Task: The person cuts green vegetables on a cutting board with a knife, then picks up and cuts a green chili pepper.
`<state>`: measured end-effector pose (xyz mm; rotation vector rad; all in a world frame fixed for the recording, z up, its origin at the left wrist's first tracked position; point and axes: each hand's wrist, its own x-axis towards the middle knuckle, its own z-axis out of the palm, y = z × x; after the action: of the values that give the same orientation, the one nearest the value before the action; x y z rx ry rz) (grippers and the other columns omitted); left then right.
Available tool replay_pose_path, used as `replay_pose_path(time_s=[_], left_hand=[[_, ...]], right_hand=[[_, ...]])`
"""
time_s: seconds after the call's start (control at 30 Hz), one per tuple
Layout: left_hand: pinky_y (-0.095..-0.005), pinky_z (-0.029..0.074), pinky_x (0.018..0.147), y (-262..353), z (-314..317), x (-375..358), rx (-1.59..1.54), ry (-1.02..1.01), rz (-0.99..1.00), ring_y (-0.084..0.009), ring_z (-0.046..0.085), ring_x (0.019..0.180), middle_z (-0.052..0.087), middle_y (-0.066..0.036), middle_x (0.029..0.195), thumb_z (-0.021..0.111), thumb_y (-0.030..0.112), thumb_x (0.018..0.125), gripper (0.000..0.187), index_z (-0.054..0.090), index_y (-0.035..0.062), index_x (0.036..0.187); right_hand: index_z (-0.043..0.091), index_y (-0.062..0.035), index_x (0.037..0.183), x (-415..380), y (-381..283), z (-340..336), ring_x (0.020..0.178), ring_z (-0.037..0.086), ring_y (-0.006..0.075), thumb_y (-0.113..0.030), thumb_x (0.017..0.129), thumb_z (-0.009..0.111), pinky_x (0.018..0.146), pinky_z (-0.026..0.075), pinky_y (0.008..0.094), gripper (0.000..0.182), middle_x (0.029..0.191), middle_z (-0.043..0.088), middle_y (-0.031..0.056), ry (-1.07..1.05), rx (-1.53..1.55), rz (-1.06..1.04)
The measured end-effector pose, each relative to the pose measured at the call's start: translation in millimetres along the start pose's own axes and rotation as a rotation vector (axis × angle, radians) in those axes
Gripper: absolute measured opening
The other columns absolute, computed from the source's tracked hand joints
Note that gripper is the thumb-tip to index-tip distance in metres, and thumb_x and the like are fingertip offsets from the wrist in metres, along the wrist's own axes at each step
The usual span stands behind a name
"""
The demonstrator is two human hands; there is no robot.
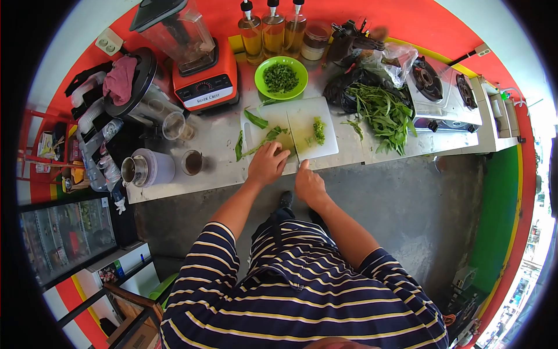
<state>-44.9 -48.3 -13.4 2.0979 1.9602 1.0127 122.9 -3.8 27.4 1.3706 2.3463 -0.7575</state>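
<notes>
My right hand (309, 183) is wrapped round the handle of a knife (293, 139), whose thin blade points away from me across the white cutting board (314, 107). My left hand (268, 164) curls its fingers over leafy greens (273, 134) on the board, just left of the blade. Part of those greens is hidden beneath the fingers. To the right of the knife lies a small heap of chopped stems (318, 130). A loose leaf (256, 119) rests at the board's upper left. Behind the board, a green bowl (302, 68) holds chopped greens (281, 78).
A big bunch of greens (381, 110) lies by a black plastic bag (342, 93). Further right is a gas stove (444, 110). An orange blender (204, 81), oil bottles (273, 35), a glass (192, 163) and a purple container (160, 167) stand around the metal counter (221, 142).
</notes>
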Motion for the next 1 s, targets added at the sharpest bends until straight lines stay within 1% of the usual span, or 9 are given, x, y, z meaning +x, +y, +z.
replay_pose_path(time_s=[0.2,0.27,0.43,0.57,0.63,0.73,0.8,0.87,1.0], left_hand=[[-0.0444,0.049,0.075,1.4,-1.7,-0.4,0.003,0.014,0.013,-0.0321,0.059,0.091,0.057,-0.011,0.098,0.069,0.008,0.079,0.021,0.069,0.0081,0.1],[-0.042,0.049,0.084,0.8,-2.3,-2.4,0.038,-0.035,-0.021,-0.0287,0.058,0.098,0.056,-0.009,0.103,0.067,0.011,0.082,0.025,0.07,0.0108,0.107],[-0.0417,0.049,0.085,-2.3,0.7,-2.5,0.028,-0.057,-0.037,-0.0283,0.058,0.099,0.056,-0.009,0.104,0.067,0.011,0.081,0.027,0.07,0.0111,0.108],[-0.0416,0.049,0.085,-0.5,-2.2,-1.0,0.044,-0.076,-0.034,-0.0275,0.058,0.099,0.056,-0.008,0.104,0.067,0.011,0.081,0.027,0.07,0.0111,0.108],[-0.0417,0.049,0.085,0.2,-2.0,-1.7,0.041,-0.067,-0.031,-0.0274,0.058,0.098,0.056,-0.008,0.104,0.067,0.011,0.082,0.027,0.07,0.011,0.108],[-0.042,0.049,0.084,2.1,-2.3,-2.7,0.04,-0.05,-0.032,-0.0274,0.058,0.097,0.056,-0.008,0.104,0.067,0.012,0.082,0.026,0.07,0.0107,0.108],[-0.0421,0.049,0.084,1.8,-2.7,-2.3,0.045,-0.037,-0.038,-0.0276,0.058,0.097,0.056,-0.008,0.104,0.067,0.012,0.083,0.025,0.07,0.0105,0.108],[-0.0442,0.049,0.078,2.0,-2.3,-1.3,0.012,0.018,0.003,-0.0317,0.058,0.091,0.057,-0.011,0.101,0.069,0.01,0.082,0.02,0.069,0.008,0.102],[-0.0444,0.049,0.079,2.8,-4.3,0.3,0.02,0.004,0.007,-0.0314,0.059,0.092,0.057,-0.011,0.102,0.068,0.013,0.084,0.021,0.069,0.0081,0.104]], right_hand=[[0.039,0.009,0.122,24.4,-2.5,-17.3,0.098,0.071,0.0417,-0.008,0.091,0.055,0.085,0.057,0.0464,0.039,0.101,0.071,0.0275,0.022,-0.016,-0.011],[0.04,0.008,0.119,22.6,-0.9,-19.5,0.098,0.071,0.0417,-0.008,0.091,0.055,0.086,0.057,0.046,0.036,0.102,0.071,0.0273,0.028,-0.034,-0.029],[0.04,0.0078,0.12,-5.2,-5.6,-15.5,0.099,0.071,0.0408,-0.011,0.092,0.055,0.086,0.057,0.0462,0.037,0.102,0.071,0.0261,-0.048,-0.03,0.026],[0.039,0.008,0.123,6.9,-3.2,-1.7,0.099,0.071,0.0408,-0.013,0.093,0.053,0.087,0.057,0.0469,0.039,0.102,0.071,0.0257,-0.021,-0.056,-0.001],[0.036,0.01,0.13,23.4,-2.1,-8.6,0.099,0.071,0.0414,-0.014,0.094,0.053,0.087,0.057,0.0473,0.046,0.105,0.071,0.0265,-0.007,-0.048,-0.025],[0.033,0.0119,0.136,30.4,0.1,-18.0,0.1,0.07,0.0416,-0.015,0.094,0.053,0.087,0.057,0.0472,0.053,0.107,0.07,0.0273,-0.023,-0.081,-0.057],[0.033,0.0121,0.136,21.7,-0.1,-17.2,0.101,0.07,0.0414,-0.015,0.094,0.053,0.087,0.057,0.0471,0.054,0.108,0.07,0.0275,-0.038,-0.073,-0.053],[0.032,0.0124,0.137,8.5,-0.5,-11.0,0.101,0.07,0.0413,-0.015,0.094,0.053,0.087,0.057,0.0471,0.054,0.108,0.07,0.0276,-0.051,-0.064,-0.043],[0.033,0.0126,0.135,6.6,-4.2,-5.2,0.101,0.07,0.0408,-0.013,0.094,0.053,0.088,0.057,0.0466,0.053,0.107,0.07,0.0282,-0.023,-0.105,-0.049]])
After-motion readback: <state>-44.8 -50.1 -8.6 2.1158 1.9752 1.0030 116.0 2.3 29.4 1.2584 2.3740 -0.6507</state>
